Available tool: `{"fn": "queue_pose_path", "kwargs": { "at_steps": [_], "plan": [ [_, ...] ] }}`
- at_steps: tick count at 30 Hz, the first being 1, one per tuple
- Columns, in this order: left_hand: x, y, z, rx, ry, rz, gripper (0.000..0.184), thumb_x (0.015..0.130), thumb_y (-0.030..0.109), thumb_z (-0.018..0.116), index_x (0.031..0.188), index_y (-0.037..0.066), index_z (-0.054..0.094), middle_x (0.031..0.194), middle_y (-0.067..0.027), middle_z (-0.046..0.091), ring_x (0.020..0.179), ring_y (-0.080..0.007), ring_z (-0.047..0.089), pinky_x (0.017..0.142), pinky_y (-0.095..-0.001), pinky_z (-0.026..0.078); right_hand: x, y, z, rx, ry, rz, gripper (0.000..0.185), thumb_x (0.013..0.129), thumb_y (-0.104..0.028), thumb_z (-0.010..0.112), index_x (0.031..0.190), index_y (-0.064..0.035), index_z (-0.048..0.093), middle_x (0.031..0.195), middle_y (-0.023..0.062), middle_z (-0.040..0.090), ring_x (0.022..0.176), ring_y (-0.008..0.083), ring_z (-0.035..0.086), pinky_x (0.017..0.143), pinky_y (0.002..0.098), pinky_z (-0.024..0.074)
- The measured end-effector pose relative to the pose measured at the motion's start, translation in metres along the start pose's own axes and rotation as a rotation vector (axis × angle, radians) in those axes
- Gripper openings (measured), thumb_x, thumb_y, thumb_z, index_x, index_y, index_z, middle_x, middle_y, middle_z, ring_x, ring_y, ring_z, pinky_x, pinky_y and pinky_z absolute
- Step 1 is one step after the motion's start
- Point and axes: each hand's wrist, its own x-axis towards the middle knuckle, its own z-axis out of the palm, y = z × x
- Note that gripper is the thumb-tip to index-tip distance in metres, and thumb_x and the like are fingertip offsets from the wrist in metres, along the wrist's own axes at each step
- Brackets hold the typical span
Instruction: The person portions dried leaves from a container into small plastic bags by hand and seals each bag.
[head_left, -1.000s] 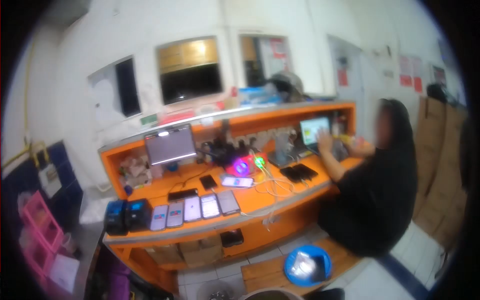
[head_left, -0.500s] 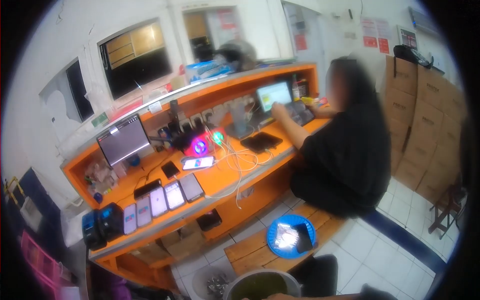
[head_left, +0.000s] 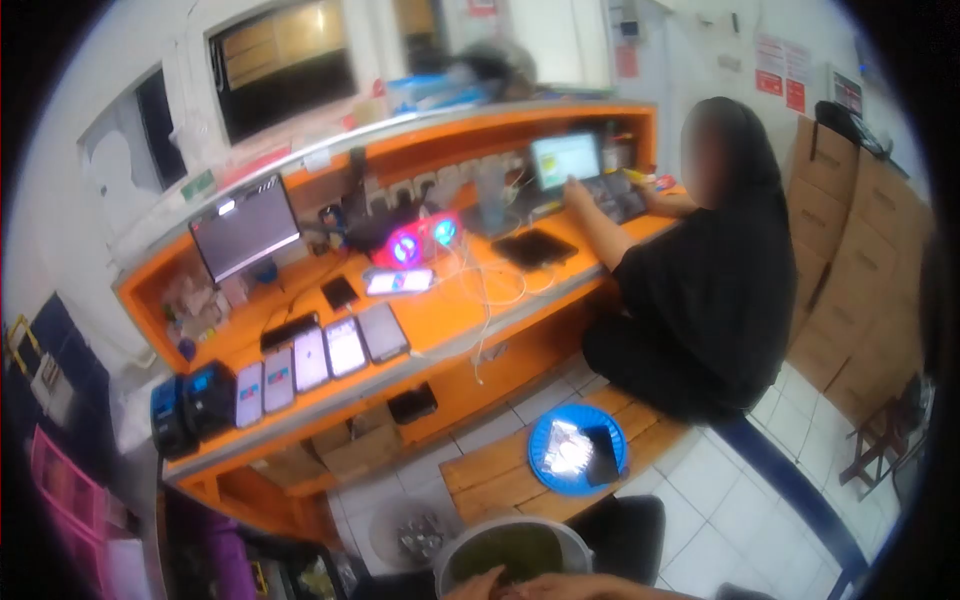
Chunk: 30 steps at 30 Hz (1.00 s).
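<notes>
At the bottom edge of the view, my left hand (head_left: 476, 584) and my right hand (head_left: 562, 587) are close together over the near side of a pale round tub (head_left: 575, 541). Dark green stuff (head_left: 508, 552) lies inside the tub. Both hands are blurred and partly cut off by the frame, so whether the fingers grip anything does not show. To the tub's left stands a grey bin (head_left: 385, 540) with small silvery pieces in it. Beyond the tub, a blue plate (head_left: 545, 480) on a wooden bench (head_left: 480, 477) bears a shiny foil packet (head_left: 567, 455) and a dark phone (head_left: 602, 458).
Several phones (head_left: 311, 360) line the front of an orange counter (head_left: 450, 320), with a monitor (head_left: 245, 228) and tangled white cables behind. A person in black (head_left: 705, 290) sits at the counter's right, hands at a tablet (head_left: 567, 160). Cardboard boxes (head_left: 850, 250) are stacked at right.
The view has tilted slightly, with the tub sitting higher in it. Both my hands now show at the tub, where only a sliver of hand showed before.
</notes>
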Motion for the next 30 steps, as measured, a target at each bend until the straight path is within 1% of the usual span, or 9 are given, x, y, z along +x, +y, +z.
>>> {"fn": "queue_pose_path", "kwargs": {
  "at_steps": [1,3,5,10,13,18,20,27,30],
  "plan": [
    [0.002,0.002,0.001,0.060,0.014,0.138,0.030,0.098,0.024,0.058,0.121,0.005,0.061,0.098,-0.0203,0.069,0.088,-0.0416,0.066,0.080,-0.0471,0.052,0.004,0.009,-0.002,0.061,-0.034,0.111,0.037,0.094,-0.027,0.064,0.122,-0.0032,0.064,0.117,0.0182,0.069,0.104,0.0309,0.066,0.089,0.0415,0.0507],
    [0.005,0.007,0.002,0.087,-0.054,0.197,0.038,0.092,0.028,0.066,0.119,0.001,0.062,0.102,-0.0197,0.069,0.095,-0.0357,0.066,0.083,-0.0426,0.052,0.038,0.062,-0.013,0.120,-0.130,-0.170,0.052,0.103,-0.051,0.046,0.105,-0.0039,0.067,0.065,0.0070,0.064,0.051,0.0174,0.061,0.046,0.0319,0.0459],
    [0.003,-0.005,0.009,0.012,-0.085,0.148,0.048,0.088,0.031,0.071,0.121,-0.002,0.062,0.106,-0.0184,0.067,0.100,-0.0320,0.065,0.085,-0.0410,0.051,0.034,0.065,-0.014,0.025,-0.082,-0.193,0.059,0.104,-0.055,0.036,0.096,-0.0046,0.065,0.062,0.0049,0.062,0.049,0.0132,0.059,0.045,0.0275,0.0447],
    [-0.009,-0.017,-0.012,-0.098,0.172,-0.087,0.047,0.077,0.025,0.078,0.116,0.002,0.063,0.095,-0.0174,0.063,0.087,-0.0354,0.061,0.076,-0.0425,0.050,0.029,0.020,0.012,0.157,0.420,-0.477,0.043,0.101,-0.037,0.055,0.109,0.0046,0.064,0.082,0.0101,0.071,0.058,0.0134,0.062,0.055,0.0261,0.0510],
    [-0.036,-0.061,-0.021,-0.513,0.540,-0.344,0.052,0.085,0.028,0.074,0.128,0.003,0.058,0.096,-0.0052,0.062,0.083,-0.0167,0.058,0.072,-0.0305,0.047,0.033,0.011,0.008,-0.068,0.762,-0.331,0.025,0.100,-0.021,0.058,0.098,0.0012,0.069,0.082,0.0065,0.072,0.061,0.0067,0.059,0.054,0.0236,0.0484],
    [-0.057,-0.117,-0.024,-1.158,0.888,-0.627,0.056,0.101,0.043,0.050,0.137,0.000,0.050,0.097,-0.0018,0.060,0.077,-0.0070,0.050,0.066,-0.0234,0.038,0.094,0.051,0.004,-1.169,0.569,-0.329,0.022,0.095,-0.021,0.060,0.092,-0.0020,0.072,0.083,0.0152,0.073,0.072,0.0266,0.072,0.061,0.0364,0.0559],
    [-0.059,-0.113,-0.024,-1.167,0.866,-0.605,0.057,0.101,0.043,0.050,0.137,0.000,0.050,0.097,-0.0018,0.060,0.078,-0.0070,0.051,0.066,-0.0232,0.038,0.129,0.055,0.021,-1.254,0.389,0.045,0.023,0.090,-0.025,0.065,0.085,-0.0034,0.071,0.087,0.0225,0.070,0.081,0.0410,0.069,0.072,0.0507,0.0549],
    [-0.056,-0.079,-0.019,-1.218,0.762,-0.564,0.052,0.099,0.036,0.056,0.137,0.000,0.051,0.098,-0.0003,0.059,0.079,-0.0054,0.048,0.069,-0.0211,0.037,0.176,0.070,0.019,-1.440,0.358,0.180,0.023,0.089,-0.027,0.065,0.086,-0.0051,0.071,0.087,0.0192,0.070,0.081,0.0391,0.069,0.073,0.0489,0.0550],
    [-0.060,-0.083,-0.020,-1.245,0.780,-0.566,0.052,0.099,0.036,0.057,0.137,0.000,0.051,0.098,0.0003,0.059,0.079,-0.0047,0.047,0.070,-0.0202,0.037,0.131,0.032,0.021,-1.328,0.340,-0.078,0.018,0.088,-0.021,0.067,0.088,-0.0042,0.071,0.089,0.0194,0.070,0.080,0.0377,0.069,0.072,0.0475,0.0546]
  ]
}}
